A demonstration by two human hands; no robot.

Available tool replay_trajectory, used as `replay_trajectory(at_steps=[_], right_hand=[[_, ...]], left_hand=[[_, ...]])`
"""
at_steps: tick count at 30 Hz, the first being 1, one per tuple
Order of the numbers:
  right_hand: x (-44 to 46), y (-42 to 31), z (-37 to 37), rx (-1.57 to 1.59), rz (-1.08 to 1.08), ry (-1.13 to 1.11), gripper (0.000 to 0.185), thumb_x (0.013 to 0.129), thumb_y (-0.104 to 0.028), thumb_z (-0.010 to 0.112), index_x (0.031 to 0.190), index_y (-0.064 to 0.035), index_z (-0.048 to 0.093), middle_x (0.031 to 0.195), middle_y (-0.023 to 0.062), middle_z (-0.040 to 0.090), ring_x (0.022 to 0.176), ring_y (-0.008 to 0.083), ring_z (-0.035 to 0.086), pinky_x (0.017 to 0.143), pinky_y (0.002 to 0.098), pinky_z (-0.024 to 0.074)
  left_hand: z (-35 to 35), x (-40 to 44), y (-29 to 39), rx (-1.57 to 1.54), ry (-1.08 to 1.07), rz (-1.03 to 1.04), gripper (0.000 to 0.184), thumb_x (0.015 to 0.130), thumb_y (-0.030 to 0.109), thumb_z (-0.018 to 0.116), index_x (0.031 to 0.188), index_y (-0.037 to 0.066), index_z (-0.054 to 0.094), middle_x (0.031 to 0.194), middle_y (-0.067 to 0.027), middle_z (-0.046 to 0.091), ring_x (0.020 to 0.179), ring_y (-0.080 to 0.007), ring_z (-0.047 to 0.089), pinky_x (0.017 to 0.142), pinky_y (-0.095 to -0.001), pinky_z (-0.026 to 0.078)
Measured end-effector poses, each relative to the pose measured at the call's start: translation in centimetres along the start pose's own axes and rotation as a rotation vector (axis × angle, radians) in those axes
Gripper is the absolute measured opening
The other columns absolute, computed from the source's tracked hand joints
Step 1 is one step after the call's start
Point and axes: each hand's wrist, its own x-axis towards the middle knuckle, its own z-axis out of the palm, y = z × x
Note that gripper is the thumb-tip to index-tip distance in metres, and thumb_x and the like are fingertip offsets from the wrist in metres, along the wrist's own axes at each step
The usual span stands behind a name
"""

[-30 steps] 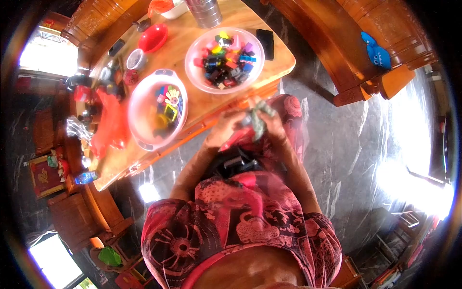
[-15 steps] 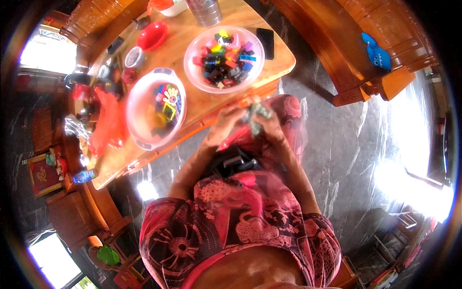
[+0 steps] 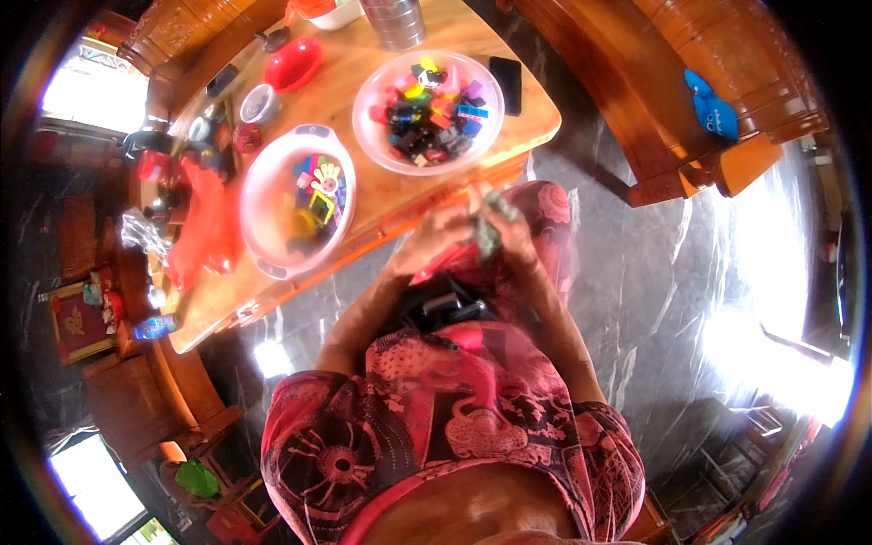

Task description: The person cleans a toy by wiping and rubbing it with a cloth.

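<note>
My right hand (image 3: 516, 240) is closed around a crumpled grey-green piece, which looks like a cloth (image 3: 488, 238), above my lap just off the table edge. My left hand (image 3: 438, 234) is right beside the cloth, its fingers bent toward it and smeared by motion. Whether something small lies between the hands is too blurred to make out. Nearest to them on the table is a round white basin (image 3: 360, 136) heaped with colourful toy blocks (image 3: 431, 113). Left of it stands an oval basin with handles (image 3: 259, 195), holding several toy pieces (image 3: 324, 186).
On the wooden table (image 3: 381, 202) are a red bowl (image 3: 292, 65), a small white bowl (image 3: 259, 104), a metal canister (image 3: 395, 23), a black phone (image 3: 505, 86) and a red plastic bag (image 3: 200, 227). A wooden bench (image 3: 609, 91) with a blue toy (image 3: 713, 109) stands at right.
The grey-green cloth is bunched lower and more tightly at my right hand. My left hand has shifted slightly and stays blurred. The view has moved a little.
</note>
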Motion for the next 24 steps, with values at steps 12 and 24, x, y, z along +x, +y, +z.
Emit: replay_trajectory(at_steps=[12, 24], right_hand=[[-0.9, -1.2, 0.4, 0.011, -0.031, -0.132, 0.013, 0.082, -0.008, 0.062, 0.094, -0.0054, 0.058, 0.08, -0.0031, 0.056, 0.07, 0.0076, 0.052, 0.062, 0.0224, 0.0433], [-0.6, -1.0, 0.3, -0.014, -0.025, -0.25, 0.026, 0.077, -0.011, 0.068, 0.098, -0.0065, 0.053, 0.081, -0.0016, 0.056, 0.07, 0.0082, 0.052, 0.062, 0.0238, 0.0443]], left_hand=[[0.4, -0.9, 1.7, -0.244, 0.036, -0.098, 0.018, 0.081, 0.016, 0.061, 0.093, 0.004, 0.063, 0.077, 0.0036, 0.057, 0.069, -0.0058, 0.051, 0.062, -0.0196, 0.041], [0.3, 0.1, 0.4, -0.366, 0.119, -0.103, 0.021, 0.082, 0.022, 0.06, 0.093, 0.004, 0.062, 0.075, 0.001, 0.06, 0.064, -0.0077, 0.054, 0.055, -0.0215, 0.043]])
